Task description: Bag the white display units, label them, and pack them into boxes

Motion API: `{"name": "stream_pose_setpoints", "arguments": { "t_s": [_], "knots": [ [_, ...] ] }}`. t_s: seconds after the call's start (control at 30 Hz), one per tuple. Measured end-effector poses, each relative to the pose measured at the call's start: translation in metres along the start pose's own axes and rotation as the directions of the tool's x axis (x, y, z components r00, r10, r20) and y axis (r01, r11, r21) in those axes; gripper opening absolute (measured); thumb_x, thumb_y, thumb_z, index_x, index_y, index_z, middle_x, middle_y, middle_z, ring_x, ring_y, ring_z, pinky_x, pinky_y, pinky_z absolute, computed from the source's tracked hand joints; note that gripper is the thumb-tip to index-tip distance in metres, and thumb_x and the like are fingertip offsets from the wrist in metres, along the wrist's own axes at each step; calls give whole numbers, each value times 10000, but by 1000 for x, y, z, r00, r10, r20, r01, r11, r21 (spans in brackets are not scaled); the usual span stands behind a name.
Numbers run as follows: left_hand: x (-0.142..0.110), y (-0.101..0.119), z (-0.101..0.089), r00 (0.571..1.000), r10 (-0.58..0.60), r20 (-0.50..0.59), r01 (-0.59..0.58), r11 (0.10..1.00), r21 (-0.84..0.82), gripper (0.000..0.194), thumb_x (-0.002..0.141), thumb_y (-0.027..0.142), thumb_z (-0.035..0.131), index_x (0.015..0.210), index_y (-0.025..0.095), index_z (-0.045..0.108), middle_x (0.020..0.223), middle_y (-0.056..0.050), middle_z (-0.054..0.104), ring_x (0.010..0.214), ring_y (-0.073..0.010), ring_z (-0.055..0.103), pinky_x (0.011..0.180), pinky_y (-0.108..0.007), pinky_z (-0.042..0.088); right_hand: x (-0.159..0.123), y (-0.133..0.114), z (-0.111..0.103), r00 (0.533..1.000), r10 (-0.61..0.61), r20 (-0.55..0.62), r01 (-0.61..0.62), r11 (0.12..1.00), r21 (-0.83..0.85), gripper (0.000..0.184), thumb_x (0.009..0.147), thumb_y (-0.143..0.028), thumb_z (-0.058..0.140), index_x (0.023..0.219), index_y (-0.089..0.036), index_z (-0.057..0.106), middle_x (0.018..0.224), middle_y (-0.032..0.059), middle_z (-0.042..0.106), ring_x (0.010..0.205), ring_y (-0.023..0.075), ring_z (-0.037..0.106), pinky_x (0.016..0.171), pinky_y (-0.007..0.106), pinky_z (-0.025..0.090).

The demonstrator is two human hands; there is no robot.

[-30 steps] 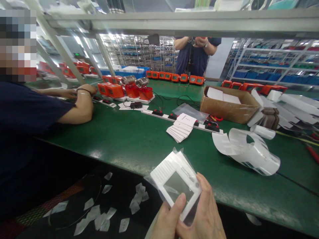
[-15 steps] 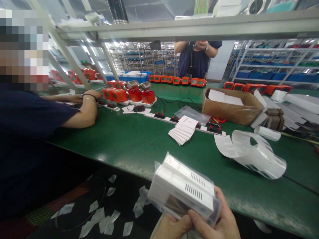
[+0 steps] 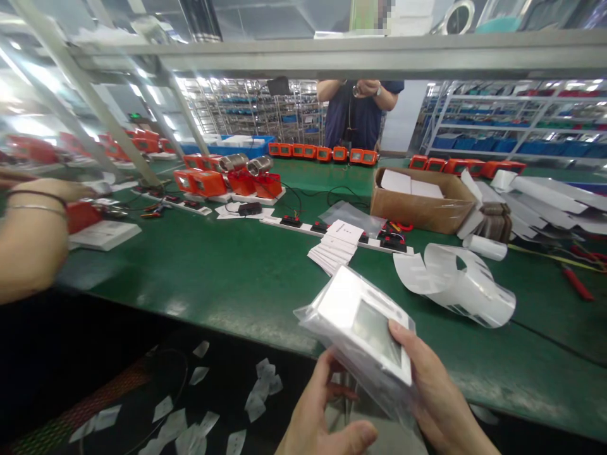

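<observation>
A white boxed device with a grey screen (image 3: 360, 322), wrapped in a clear plastic bag, is held low in front of me over the near edge of the green bench (image 3: 227, 278). My right hand (image 3: 439, 395) grips its right side, thumb lying along the screen face. My left hand (image 3: 322, 420) sits under the bag's lower left, fingers curled, thumb sticking out; whether it grips the bag I cannot make out.
A stack of white cards (image 3: 332, 249), a curled strip of label backing (image 3: 455, 284), a cardboard box (image 3: 420, 202), power strips and orange devices (image 3: 227, 180) lie on the bench. A co-worker's arm (image 3: 28, 234) reaches in at left. Another person (image 3: 355, 110) stands beyond. Paper scraps litter the floor.
The bagged device has turned so its screen faces up again and shifted slightly right. My left hand dropped lower beneath it. The co-worker's arm now fills the left edge.
</observation>
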State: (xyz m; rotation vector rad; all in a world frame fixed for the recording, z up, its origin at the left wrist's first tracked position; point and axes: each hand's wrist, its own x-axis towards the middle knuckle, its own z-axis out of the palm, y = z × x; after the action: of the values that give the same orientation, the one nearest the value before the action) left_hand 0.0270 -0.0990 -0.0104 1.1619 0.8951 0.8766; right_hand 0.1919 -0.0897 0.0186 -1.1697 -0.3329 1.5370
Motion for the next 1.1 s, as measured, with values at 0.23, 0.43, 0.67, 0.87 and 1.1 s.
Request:
{"name": "stream_pose_setpoints", "arguments": {
  "t_s": [0.23,0.43,0.67,0.87,1.1],
  "knots": [
    [28,22,-17,960,213,-183,-128,912,391,719,819,287,628,1398,304,202,1373,-102,393,1101,-228,527,856,-375,504,17,-30,-13,965,258,48,-262,958,116,220,796,-352,651,892,-154,641,696,36,719,603,178,679,674,373,566],
    [45,35,-24,772,621,138,-452,383,805,846,801,230,670,1445,303,126,1478,-120,222,1366,-303,276,1081,-516,352,18,-34,-18,960,263,97,-272,958,93,234,813,-350,636,932,-150,617,690,32,711,613,179,681,658,376,569],
    [55,51,-11,678,704,212,-460,180,870,1019,742,387,721,1475,180,44,1506,-198,162,1410,-364,151,1113,-571,251,14,-33,-12,965,244,97,-259,944,205,181,866,-318,577,939,-154,600,698,38,722,577,176,683,586,337,568],
    [48,47,16,900,434,-48,-304,701,645,907,812,459,612,1470,212,39,1503,-182,261,1357,-345,326,1058,-538,344,10,-25,5,987,117,113,-150,929,339,273,907,-330,527,989,-108,664,780,64,747,647,151,693,686,279,563],
    [57,68,39,951,80,-298,67,890,452,434,745,408,639,1080,175,490,887,-33,663,784,-215,639,700,-305,496,9,11,29,971,-98,219,6,922,386,385,862,-453,570,1091,-157,663,1092,83,704,1026,200,646,903,326,506]
  ]
}}
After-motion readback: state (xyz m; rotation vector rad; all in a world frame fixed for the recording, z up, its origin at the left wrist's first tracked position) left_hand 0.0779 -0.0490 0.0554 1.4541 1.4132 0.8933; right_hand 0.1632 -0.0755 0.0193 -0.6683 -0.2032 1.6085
